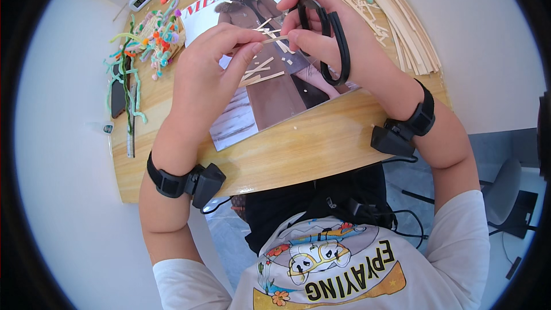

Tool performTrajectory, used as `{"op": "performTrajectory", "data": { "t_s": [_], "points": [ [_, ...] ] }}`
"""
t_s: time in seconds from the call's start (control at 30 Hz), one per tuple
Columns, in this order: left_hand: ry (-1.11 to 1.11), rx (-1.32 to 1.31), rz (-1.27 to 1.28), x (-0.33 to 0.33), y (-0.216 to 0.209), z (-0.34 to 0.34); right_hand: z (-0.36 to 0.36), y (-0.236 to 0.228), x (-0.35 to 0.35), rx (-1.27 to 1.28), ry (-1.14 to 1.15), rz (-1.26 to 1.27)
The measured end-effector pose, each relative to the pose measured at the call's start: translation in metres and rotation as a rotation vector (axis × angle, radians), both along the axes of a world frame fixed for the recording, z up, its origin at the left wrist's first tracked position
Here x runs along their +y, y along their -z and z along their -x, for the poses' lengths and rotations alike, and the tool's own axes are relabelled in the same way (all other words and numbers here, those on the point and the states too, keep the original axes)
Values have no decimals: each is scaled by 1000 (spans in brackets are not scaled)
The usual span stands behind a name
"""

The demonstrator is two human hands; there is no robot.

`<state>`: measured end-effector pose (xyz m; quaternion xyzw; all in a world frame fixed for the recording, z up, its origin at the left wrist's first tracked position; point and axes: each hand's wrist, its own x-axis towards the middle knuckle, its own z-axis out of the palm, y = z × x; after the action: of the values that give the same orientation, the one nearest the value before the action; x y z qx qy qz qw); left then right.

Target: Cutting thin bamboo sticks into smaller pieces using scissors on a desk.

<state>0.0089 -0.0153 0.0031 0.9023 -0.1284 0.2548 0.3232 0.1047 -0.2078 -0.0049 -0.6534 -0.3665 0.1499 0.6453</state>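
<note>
in the head view, the left hand point(209, 60) pinches a thin wooden strip point(273, 39) between thumb and forefinger, above the fashion magazine point(235, 120); the right hand point(359, 46) curls around black-handled scissors point(325, 23), thumb tip by the strip's right end. the strip should be light, fairly stiff and easily snapped, so a gentle fingertip pinch near an end seems best.

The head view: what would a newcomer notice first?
Probably the black-handled scissors in the right hand, at the top centre. Beside them, the left hand pinches a thin wooden strip over a fashion picture. Then the heap of colourful fuzzy stems on the left of the table.
</note>
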Motion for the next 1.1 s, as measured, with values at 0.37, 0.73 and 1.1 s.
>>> {"op": "performTrajectory", "data": {
  "t_s": [0.37, 0.73, 1.1],
  "points": [
    [3, 27, 85, 0, 0, 1, -1, 5, 1, 15, -15, 34],
    [23, 232, 279, 2, 2, 2, 1, -2, 1, 170, -179, -43],
    [-8, 294, 258, -3, -2, 4, 3, -4, -2, -14, -24, 58]
  ]
}}
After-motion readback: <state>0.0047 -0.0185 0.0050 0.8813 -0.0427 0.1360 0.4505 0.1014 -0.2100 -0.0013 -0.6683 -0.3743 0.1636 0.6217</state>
